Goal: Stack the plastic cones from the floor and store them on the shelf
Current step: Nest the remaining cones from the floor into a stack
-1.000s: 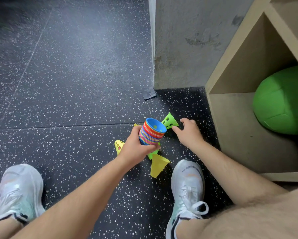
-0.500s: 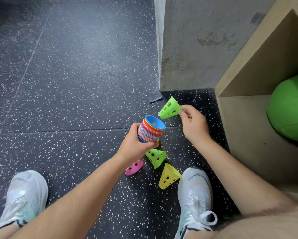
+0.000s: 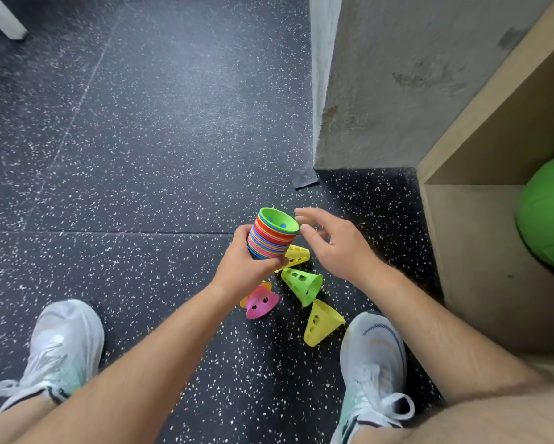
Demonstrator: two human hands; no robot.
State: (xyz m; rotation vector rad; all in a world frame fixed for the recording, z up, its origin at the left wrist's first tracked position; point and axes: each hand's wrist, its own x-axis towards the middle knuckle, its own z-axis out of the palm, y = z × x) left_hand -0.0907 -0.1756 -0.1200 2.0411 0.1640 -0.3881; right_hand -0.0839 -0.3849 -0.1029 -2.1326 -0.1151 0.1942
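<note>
Green on top of the striped stack (image 3: 271, 238), gripped round its side by the left hand (image 3: 250, 267), held above the floor (image 3: 141, 155). Just beside its rim, the right hand (image 3: 333, 248): spread loosely, holding nothing. Tipped over on the floor below: pink cone (image 3: 259, 302), green cone (image 3: 303, 285), near yellow cone (image 3: 320, 322), far yellow cone (image 3: 296, 254). To the right, shelf (image 3: 480, 267) with ball (image 3: 548, 216).
</note>
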